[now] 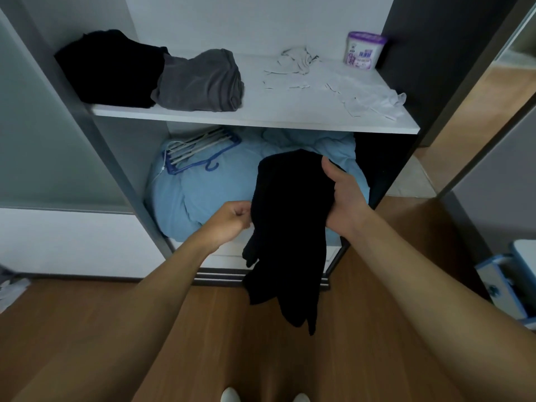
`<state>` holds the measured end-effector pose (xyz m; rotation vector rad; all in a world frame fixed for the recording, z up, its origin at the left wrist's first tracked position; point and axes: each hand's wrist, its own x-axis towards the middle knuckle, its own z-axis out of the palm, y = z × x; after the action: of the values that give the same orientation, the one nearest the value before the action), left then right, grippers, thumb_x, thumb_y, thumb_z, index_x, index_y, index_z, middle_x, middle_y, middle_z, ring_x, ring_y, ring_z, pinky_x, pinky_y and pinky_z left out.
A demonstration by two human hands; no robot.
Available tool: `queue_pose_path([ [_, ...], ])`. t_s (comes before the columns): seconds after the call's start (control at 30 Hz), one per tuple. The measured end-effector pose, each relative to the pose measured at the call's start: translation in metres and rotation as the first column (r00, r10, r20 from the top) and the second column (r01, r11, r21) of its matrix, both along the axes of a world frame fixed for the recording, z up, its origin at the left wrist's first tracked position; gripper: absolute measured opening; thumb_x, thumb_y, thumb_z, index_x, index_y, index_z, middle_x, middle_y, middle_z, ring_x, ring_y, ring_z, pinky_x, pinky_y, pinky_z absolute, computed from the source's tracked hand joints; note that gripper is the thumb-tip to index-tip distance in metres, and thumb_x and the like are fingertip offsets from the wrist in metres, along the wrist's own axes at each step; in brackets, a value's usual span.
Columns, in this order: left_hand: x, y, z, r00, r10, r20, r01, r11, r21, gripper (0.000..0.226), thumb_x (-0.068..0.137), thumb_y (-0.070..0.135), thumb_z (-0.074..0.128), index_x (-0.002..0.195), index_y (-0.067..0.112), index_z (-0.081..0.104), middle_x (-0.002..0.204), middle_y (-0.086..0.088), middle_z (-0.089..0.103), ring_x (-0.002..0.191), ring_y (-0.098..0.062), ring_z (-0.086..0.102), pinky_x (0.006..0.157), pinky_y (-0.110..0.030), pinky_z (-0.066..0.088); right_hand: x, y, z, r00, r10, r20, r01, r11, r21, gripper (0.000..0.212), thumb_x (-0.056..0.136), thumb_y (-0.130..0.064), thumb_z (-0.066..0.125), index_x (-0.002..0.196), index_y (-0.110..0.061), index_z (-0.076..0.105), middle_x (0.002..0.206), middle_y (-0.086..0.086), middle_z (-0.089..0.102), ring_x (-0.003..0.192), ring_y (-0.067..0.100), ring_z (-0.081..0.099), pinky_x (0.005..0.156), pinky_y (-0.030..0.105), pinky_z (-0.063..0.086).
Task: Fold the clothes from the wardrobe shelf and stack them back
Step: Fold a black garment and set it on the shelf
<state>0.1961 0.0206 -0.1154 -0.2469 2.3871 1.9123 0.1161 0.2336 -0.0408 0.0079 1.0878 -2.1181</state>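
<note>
Holding a limp black fabric garment (287,227) in front of the wardrobe, lower than the white shelf board (261,111). Right hand (345,195) grasps its upper part, thumb on top; left hand (229,220) pinches its left edge. Garment hangs unfolded, so folding looks barely begun. On the shelf, a black bundled garment (110,71) and a soft grey garment (200,81) sit touching at left, roughly folded at best. Thin white crumpled pieces (365,98) lie loose at right. Most of the job appears left.
</note>
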Motion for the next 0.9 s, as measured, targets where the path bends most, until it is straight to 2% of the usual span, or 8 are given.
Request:
queue_pose_path([
  [0.17,0.008,0.010,0.008,0.961,-0.260,0.092,0.241,0.954,0.180,0.050,0.086,0.047,0.062,0.132,0.027,0.060,0.128,0.009,0.067,0.124,-0.009,0.058,0.107,-0.037,0.044,0.001,0.002,0.002,0.999,-0.053,0.003,0.053,0.999,-0.001,0.043,0.093,-0.050,0.060,0.097,-0.013,0.081,0.114,0.012,0.074,0.102,0.027,0.072,0.074,0.037,0.061],
  [0.3,0.010,0.026,-0.007,0.959,-0.271,0.080,0.226,0.905,0.360,0.049,0.084,0.018,0.053,0.128,-0.002,0.053,0.118,-0.012,0.058,0.117,-0.025,0.052,0.115,-0.051,0.033,0.002,0.004,0.001,0.997,-0.077,-0.008,0.077,0.997,0.017,0.043,0.093,-0.050,0.060,0.098,-0.014,0.081,0.116,0.012,0.073,0.104,0.027,0.072,0.075,0.036,0.061],
  [0.43,0.012,0.035,-0.016,0.938,-0.329,0.108,0.314,0.940,0.135,0.054,0.079,0.045,0.075,0.126,0.021,0.063,0.123,0.007,0.069,0.121,-0.007,0.059,0.108,-0.029,0.040,0.001,0.008,0.002,0.994,-0.104,-0.017,0.104,0.994,0.015,0.045,0.095,-0.051,0.056,0.094,-0.014,0.082,0.113,0.012,0.074,0.102,0.026,0.072,0.074,0.035,0.061],
  [0.57,-0.004,0.043,-0.015,0.998,0.052,-0.036,-0.053,0.998,-0.031,0.008,0.091,0.040,0.068,0.098,0.037,0.067,0.097,0.012,0.072,0.092,0.001,0.067,0.090,-0.030,0.051,0.000,0.015,-0.001,0.990,-0.136,-0.037,0.135,0.991,-0.008,0.044,0.096,-0.048,0.056,0.101,-0.012,0.080,0.116,0.014,0.073,0.106,0.028,0.071,0.079,0.038,0.061],
  [0.67,-0.009,0.027,-0.005,0.953,0.294,-0.068,-0.289,0.954,0.075,0.016,0.100,0.023,0.057,0.091,0.027,0.069,0.091,0.002,0.074,0.089,-0.015,0.070,0.088,-0.038,0.056,-0.001,0.036,-0.011,0.988,-0.140,-0.058,0.141,0.990,0.016,0.041,0.094,-0.044,0.062,0.117,-0.013,0.074,0.121,0.012,0.071,0.110,0.026,0.069,0.086,0.038,0.059],
  [0.73,-0.011,0.014,0.003,0.933,0.348,-0.093,-0.336,0.934,0.125,0.023,0.101,0.020,0.056,0.083,0.023,0.070,0.078,0.006,0.075,0.074,-0.010,0.070,0.070,-0.028,0.056,-0.003,0.055,-0.027,0.982,-0.135,-0.130,0.164,0.957,0.241,0.039,0.093,-0.041,0.067,0.122,-0.016,0.069,0.122,0.009,0.071,0.105,0.022,0.072,0.083,0.034,0.060],
  [0.8,-0.013,0.012,0.015,0.942,0.296,-0.157,-0.281,0.954,0.108,0.032,0.100,0.019,0.057,0.071,0.025,0.069,0.065,0.011,0.069,0.059,-0.004,0.064,0.056,-0.020,0.050,-0.002,0.072,-0.047,0.976,0.084,-0.199,0.068,0.755,0.652,0.039,0.091,-0.044,0.068,0.120,-0.017,0.063,0.123,0.006,0.069,0.098,0.020,0.072,0.076,0.030,0.061],
  [0.9,-0.017,0.021,0.034,0.970,0.068,-0.232,-0.091,0.991,-0.093,0.042,0.098,0.013,0.059,0.062,0.035,0.068,0.060,0.022,0.063,0.055,0.007,0.055,0.055,-0.010,0.042,0.004,0.079,-0.074,0.817,0.577,0.003,-0.113,0.155,0.981,0.050,0.090,-0.050,0.067,0.121,-0.012,0.061,0.120,0.005,0.065,0.101,0.020,0.068,0.084,0.029,0.056],
])
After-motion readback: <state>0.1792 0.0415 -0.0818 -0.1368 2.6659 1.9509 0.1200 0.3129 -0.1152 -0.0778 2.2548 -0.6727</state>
